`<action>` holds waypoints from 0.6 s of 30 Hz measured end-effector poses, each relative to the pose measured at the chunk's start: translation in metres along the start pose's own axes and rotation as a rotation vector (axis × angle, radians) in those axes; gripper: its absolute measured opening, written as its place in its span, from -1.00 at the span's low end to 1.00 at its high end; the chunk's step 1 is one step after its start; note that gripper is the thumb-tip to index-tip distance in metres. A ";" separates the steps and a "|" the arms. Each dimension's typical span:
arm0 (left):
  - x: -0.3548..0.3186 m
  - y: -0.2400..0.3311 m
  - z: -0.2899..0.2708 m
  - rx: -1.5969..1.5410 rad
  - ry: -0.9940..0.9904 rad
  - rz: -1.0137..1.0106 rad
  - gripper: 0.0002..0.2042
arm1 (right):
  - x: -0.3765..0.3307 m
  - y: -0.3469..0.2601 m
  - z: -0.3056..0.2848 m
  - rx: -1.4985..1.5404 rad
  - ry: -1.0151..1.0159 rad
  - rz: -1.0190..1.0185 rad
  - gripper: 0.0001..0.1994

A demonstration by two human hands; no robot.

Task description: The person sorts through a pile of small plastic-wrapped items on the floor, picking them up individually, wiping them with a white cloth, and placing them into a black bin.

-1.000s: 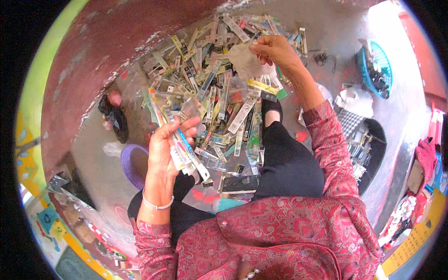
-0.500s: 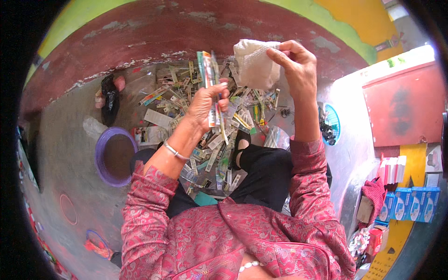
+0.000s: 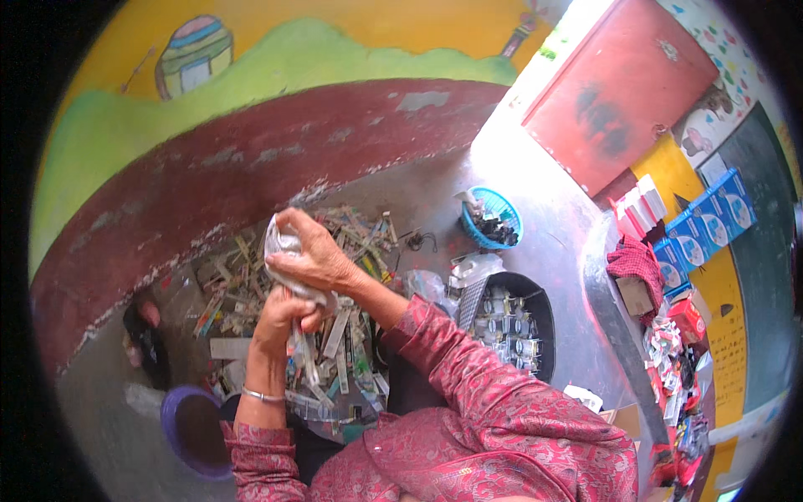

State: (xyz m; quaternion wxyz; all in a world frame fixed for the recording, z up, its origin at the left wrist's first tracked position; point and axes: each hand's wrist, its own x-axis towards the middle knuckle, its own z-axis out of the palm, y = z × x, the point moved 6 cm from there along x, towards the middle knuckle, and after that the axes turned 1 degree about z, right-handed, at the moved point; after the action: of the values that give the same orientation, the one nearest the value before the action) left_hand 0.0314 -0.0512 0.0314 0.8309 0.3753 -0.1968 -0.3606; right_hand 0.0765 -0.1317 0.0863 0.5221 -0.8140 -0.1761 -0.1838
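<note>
My right hand [image 3: 311,255] is closed around a white cloth [image 3: 282,243], which is bunched up in front of me. Just below it, my left hand [image 3: 283,320] is closed in a fist on a bundle of slim plastic packages [image 3: 306,356]. The bundle's lower ends stick out under the fist, and its upper part is hidden by the cloth and my fingers. A silver bangle circles my left wrist. Beneath both hands, a heap of similar slim printed packages [image 3: 339,335] is spread over the floor against the wall.
To the left stand a purple basin [image 3: 170,427] and a black plastic bag [image 3: 150,343]. On the right are a blue basket [image 3: 512,216] holding dark items and a black tub [image 3: 545,335] with clear, shiny pieces. Boxes [image 3: 711,217] line the far right.
My right hand has brought the white cloth down against the bundle in my left hand; the two were apart before. The view has swung right, bringing the black tub into sight.
</note>
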 end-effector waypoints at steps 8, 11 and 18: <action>0.018 -0.013 0.015 0.099 0.119 -0.116 -0.68 | -0.006 0.023 -0.033 -0.053 0.201 0.123 -0.77; 0.015 -0.015 0.011 0.108 0.130 -0.165 -0.69 | -0.006 0.017 -0.038 -0.126 0.248 0.006 -0.80; -0.003 -0.017 -0.008 -0.038 0.089 -0.181 -0.88 | -0.002 0.022 -0.026 -0.107 0.223 0.136 -0.78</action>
State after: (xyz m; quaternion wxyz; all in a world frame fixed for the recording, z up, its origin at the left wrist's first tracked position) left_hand 0.0271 -0.0528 0.0131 0.8100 0.3911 -0.1183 -0.4207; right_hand 0.0826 -0.1647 0.0782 0.5055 -0.8252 -0.0515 -0.2466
